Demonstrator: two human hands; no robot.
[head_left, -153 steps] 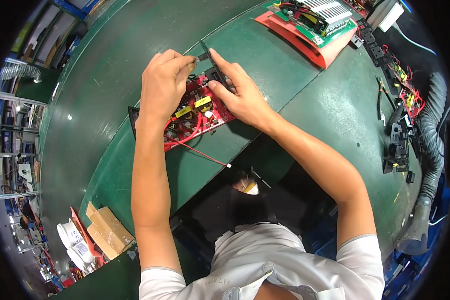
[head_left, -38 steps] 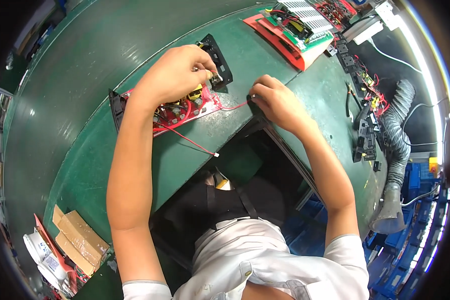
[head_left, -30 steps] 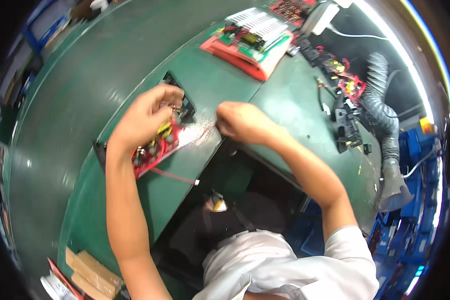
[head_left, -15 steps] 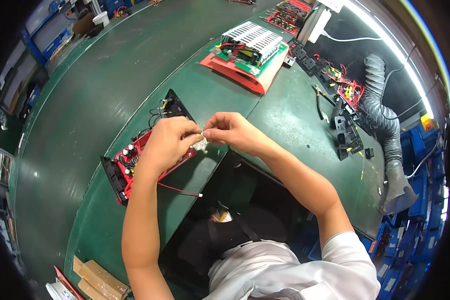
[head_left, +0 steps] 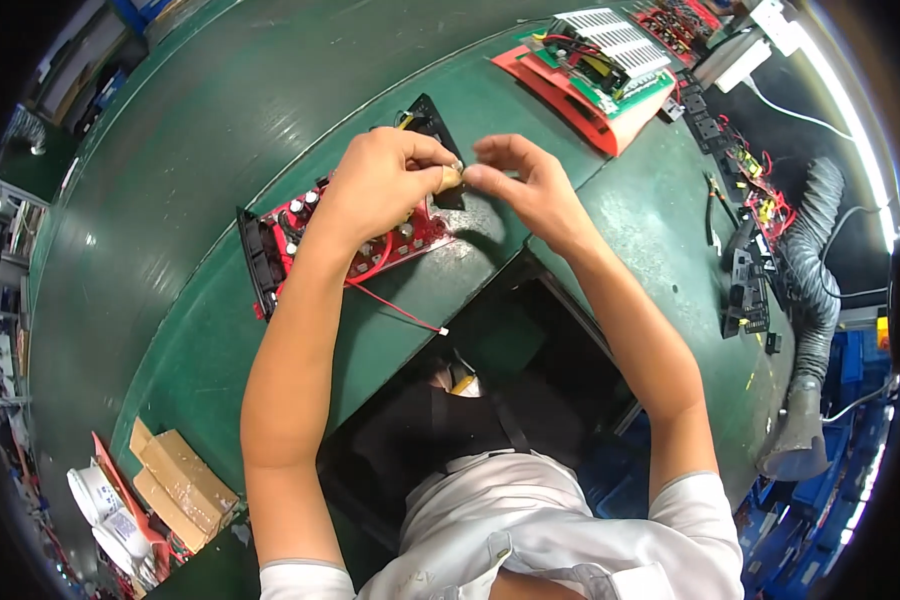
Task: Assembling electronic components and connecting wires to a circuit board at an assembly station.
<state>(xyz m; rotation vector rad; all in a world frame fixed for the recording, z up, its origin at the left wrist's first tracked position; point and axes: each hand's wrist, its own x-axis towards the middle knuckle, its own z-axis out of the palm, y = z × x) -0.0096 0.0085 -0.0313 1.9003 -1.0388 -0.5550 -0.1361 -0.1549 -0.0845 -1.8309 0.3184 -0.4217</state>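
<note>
My left hand is above a red circuit board, its thumb and fingers closed on something small that I cannot make out. Close beside its fingertips is my right hand, slightly blurred, with the index finger and thumb apart and nothing visible between them. The board carries capacitors and red wires and lies between a black end panel on the left and a second black panel behind my left hand. A thin red lead with a small white connector trails from the board's near side.
A white slotted metal case sits on a green board over an orange-red sheet at the far right. Pliers, black plastic parts and a grey flexible duct are at right. Cardboard lies near left.
My hands have moved apart; the right one has opened. The pale clump that hung below the fingertips is no longer visible. The view has shifted, so the bench appears displaced.
</note>
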